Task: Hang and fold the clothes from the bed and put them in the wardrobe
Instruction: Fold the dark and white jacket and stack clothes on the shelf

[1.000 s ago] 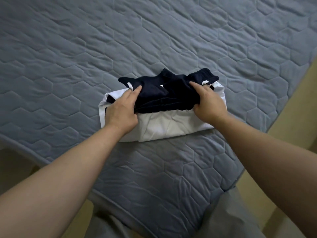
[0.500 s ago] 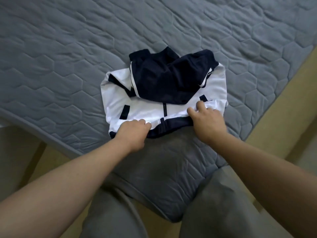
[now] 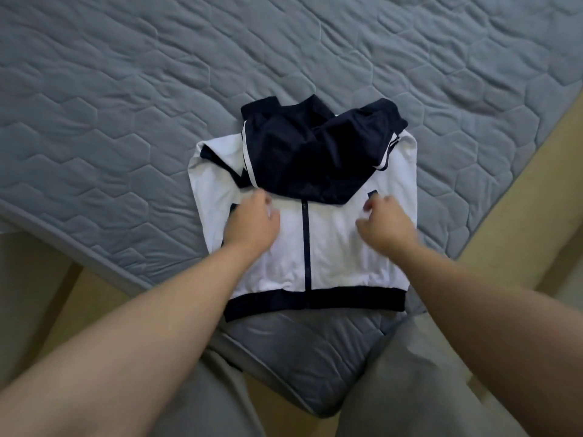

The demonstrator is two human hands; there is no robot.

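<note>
**Position of the garment.** The jacket [image 3: 331,247] lies flat on the bed [image 3: 126,89], at the centre of the frame, close to the mattress corner. Its long axis follows the zip [image 3: 306,247], running from the navy hem band [image 3: 315,302] at lower centre up to the navy upper section [image 3: 315,146], which is folded down over the chest.

**Hands.** The left hand [image 3: 252,222] is on the white front panel left of the zip. Its fingers [image 3: 262,200] are curled at the edge of the navy fold. Motion blur prevents telling whether they pinch cloth. The right hand [image 3: 388,225] is over the panel right of the zip, fingers [image 3: 373,205] loosely curled and apparently gripping nothing.

**Governing relation.** Both hands sit about mid-length, one on each side of the zip and equally near. The hem lies below the fingers in the frame, so a fold across the long axis probably requires reaching down to it.

**Surroundings.** The mattress cover is grey with hexagonal quilting. Tan floor [image 3: 536,184] shows at the right, and grey trousers [image 3: 410,389] at the bottom.
</note>
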